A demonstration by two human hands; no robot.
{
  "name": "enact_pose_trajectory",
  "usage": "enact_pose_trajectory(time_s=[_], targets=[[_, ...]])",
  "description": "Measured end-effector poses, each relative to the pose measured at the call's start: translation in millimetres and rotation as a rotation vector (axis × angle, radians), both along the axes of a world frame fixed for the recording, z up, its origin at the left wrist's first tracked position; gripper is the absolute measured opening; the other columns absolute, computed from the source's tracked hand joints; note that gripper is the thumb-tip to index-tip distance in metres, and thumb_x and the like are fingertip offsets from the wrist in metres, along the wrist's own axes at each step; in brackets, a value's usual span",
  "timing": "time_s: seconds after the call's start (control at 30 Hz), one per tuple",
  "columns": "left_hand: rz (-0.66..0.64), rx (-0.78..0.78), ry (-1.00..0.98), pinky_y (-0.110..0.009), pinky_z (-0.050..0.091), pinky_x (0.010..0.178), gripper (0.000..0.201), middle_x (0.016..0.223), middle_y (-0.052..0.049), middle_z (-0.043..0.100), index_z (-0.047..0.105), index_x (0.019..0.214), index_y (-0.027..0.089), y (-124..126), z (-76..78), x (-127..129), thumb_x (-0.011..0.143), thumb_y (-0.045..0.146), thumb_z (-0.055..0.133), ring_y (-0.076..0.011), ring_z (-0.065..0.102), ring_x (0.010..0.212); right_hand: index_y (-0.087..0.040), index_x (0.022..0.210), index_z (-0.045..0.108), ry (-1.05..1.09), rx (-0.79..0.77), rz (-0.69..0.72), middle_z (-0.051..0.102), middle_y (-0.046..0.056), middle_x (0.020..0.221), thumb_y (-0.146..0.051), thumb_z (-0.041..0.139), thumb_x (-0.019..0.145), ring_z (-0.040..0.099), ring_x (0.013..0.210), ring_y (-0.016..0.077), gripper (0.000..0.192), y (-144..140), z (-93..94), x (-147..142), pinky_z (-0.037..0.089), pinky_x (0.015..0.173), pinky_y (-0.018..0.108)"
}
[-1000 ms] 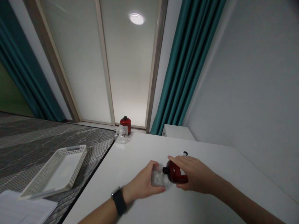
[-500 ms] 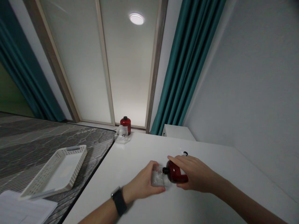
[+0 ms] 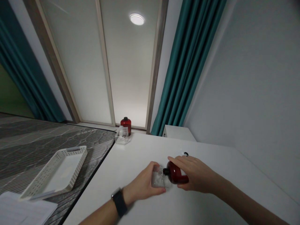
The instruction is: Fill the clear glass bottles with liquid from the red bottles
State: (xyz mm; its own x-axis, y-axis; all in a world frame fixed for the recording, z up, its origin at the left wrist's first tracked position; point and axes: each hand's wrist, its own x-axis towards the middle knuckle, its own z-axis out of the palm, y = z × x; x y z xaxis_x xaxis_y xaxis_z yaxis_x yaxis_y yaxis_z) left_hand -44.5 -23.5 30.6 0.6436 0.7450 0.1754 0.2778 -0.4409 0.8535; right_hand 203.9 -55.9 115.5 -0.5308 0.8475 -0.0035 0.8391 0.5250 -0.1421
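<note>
Hands meet low in the centre of the frame, over a white table (image 3: 145,156). The right hand (image 3: 195,175) is closed around a dark red bottle (image 3: 176,175), tipped on its side so that its black neck points left. The left hand (image 3: 142,184), a dark watch (image 3: 119,201) on its wrist, is wrapped around a small clear container (image 3: 158,178), held steady on the tabletop. The bottle's mouth sits right at the container's opening. Pouring seems to be in progress; whether liquid is flowing, or how full the container is, cannot be made out. Just above the right hand lies a small black ring beside a white piece (image 3: 184,153), possibly the bottle's cap.

Farther up, at the table's far edge, a second red bottle (image 3: 126,125) stands upright, touching another clear container (image 3: 122,136). At lower left, a white slotted tray (image 3: 47,175) rests on a grey patterned surface (image 3: 35,140), with white paper (image 3: 21,211) in the corner.
</note>
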Motion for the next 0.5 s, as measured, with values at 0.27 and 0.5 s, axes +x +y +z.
enact_pose_trajectory(time_s=[0.27, 0.5], targets=[[-0.004, 0.0, -0.015, -0.037, 0.047, 0.088, 0.061, 0.114, -0.007, 0.059, 0.045, 0.118, 0.02, 0.7, -0.3, 0.0, 0.071, 0.027, 0.083, -0.0243, 0.059, 0.101, -0.021, 0.147, 0.044, -0.006, 0.007, 0.009, 0.064, 0.015, 0.134, -0.028, 0.075, 0.071, 0.063, 0.117, 0.0354, 0.082, -0.4, 2.1, -1.5, 0.049, 0.097, 0.051], [0.0, -0.011, -0.012, -0.037, 0.048, 0.089, 0.062, 0.116, -0.009, 0.06, 0.045, 0.119, 0.019, -0.3, 2.3, -0.3, 0.07, 0.027, 0.083, -0.0255, 0.059, 0.103, -0.02, 0.146, 0.046, -0.004, 0.015, 0.013, 0.065, 0.015, 0.132, -0.028, 0.078, 0.069, 0.063, 0.117, 0.0356, 0.084, -0.5, 2.7, -1.6, 0.05, 0.098, 0.051]])
